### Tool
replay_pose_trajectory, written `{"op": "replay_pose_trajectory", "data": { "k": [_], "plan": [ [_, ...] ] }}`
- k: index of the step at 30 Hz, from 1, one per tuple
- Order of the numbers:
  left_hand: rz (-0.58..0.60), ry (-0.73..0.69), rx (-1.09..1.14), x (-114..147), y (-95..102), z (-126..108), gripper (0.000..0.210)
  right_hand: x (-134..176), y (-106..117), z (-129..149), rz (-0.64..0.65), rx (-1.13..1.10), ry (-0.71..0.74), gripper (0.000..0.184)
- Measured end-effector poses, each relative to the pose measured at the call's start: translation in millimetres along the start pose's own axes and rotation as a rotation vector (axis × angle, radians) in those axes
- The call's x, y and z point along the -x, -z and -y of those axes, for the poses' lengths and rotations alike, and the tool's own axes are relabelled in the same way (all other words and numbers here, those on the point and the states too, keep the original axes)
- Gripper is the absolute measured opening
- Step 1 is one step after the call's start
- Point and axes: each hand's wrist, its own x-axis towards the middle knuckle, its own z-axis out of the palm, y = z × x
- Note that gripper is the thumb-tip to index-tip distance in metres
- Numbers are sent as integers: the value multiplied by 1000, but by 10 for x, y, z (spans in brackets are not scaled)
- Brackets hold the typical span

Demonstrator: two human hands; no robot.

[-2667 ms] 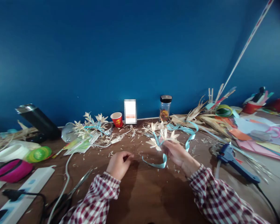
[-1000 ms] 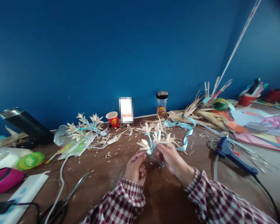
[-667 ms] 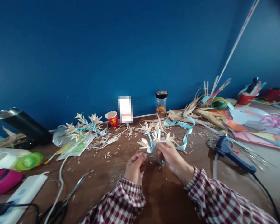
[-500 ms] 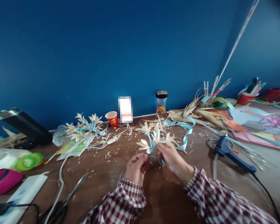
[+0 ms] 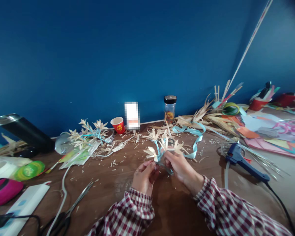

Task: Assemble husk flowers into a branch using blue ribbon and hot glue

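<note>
Between my hands is a spray of cream husk flowers (image 5: 164, 144) on stems wrapped in light blue ribbon. My left hand (image 5: 145, 172) pinches the lower end of a stem under the leftmost flower. My right hand (image 5: 178, 164) is closed on the spray's right side, its fingertips by the blue stems; they partly hide what they grip. A loose length of blue ribbon (image 5: 198, 144) curls on the table behind my right hand. To the left lies a second bunch of husk flowers (image 5: 88, 134) with blue stems.
Scissors (image 5: 73, 206) and a white power strip (image 5: 22, 206) lie front left. A red paper cup (image 5: 118, 125) and a lidded jar (image 5: 170, 109) stand by the wall. On the right are a blue glue gun (image 5: 247, 162), wires, dried husks (image 5: 218, 121) and coloured paper. Husk scraps litter the table.
Almost nothing differs. Both hands keep their hold on the flower spray, with only a very slight shift of the fingers.
</note>
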Motion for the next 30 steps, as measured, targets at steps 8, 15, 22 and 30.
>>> {"op": "replay_pose_trajectory", "data": {
  "k": [8, 15, 22, 30],
  "plan": [
    [-11, 13, 10, 5, -3, -5, 17, 10, -8, 11, -27, 27, 1, 17],
    [10, 21, 3, 4, -15, 1, 17, 0, -5, -10, -26, 34, -12, 20],
    [74, -36, -29, 2, 11, 13, 15, 2, 3, -9, -11, 36, 4, 18],
    [76, -90, -55, -31, 32, -19, 25, -14, 14, -34, 17, 28, 23, 15]
  ]
}}
